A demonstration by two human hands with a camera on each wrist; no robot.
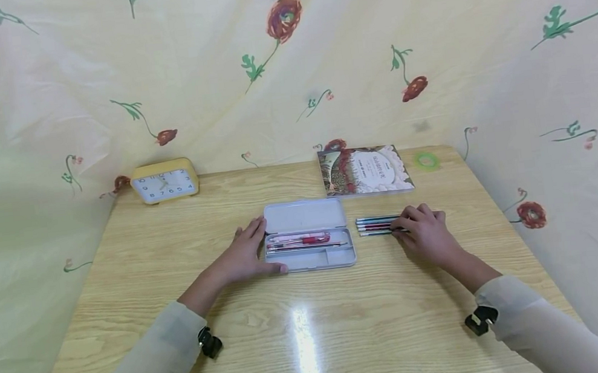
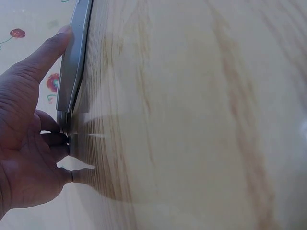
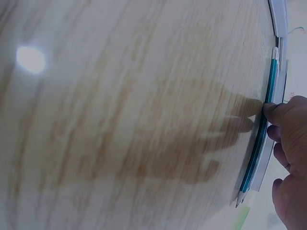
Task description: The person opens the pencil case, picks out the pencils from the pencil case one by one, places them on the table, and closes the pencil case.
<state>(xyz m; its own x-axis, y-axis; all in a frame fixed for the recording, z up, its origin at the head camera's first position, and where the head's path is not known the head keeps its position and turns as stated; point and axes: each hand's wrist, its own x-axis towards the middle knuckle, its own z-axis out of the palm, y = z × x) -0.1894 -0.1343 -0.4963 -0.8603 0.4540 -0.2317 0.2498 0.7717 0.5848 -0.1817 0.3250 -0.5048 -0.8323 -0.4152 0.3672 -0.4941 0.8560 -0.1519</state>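
My head feed, glossy wood-grain tabletop (image 1: pixel 260 336) against flower-printed cloth (image 1: pixel 208 50), left hand (image 1: pixel 246 256) spread along the open pencil case (image 1: pixel 297 262), right hand (image 1: pixel 424 234) pinching pencils (image 1: pixel 373 226) to its right, my left-wrist feed, pencil case on the tabletop, my right-wrist feed, white glare (image 3: pixel 31 60) on the tabletop.

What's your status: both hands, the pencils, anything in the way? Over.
Left hand touching left end of open case. Right hand gripping pencils, side by side just right of case. No obstruction seen between pencils and case.
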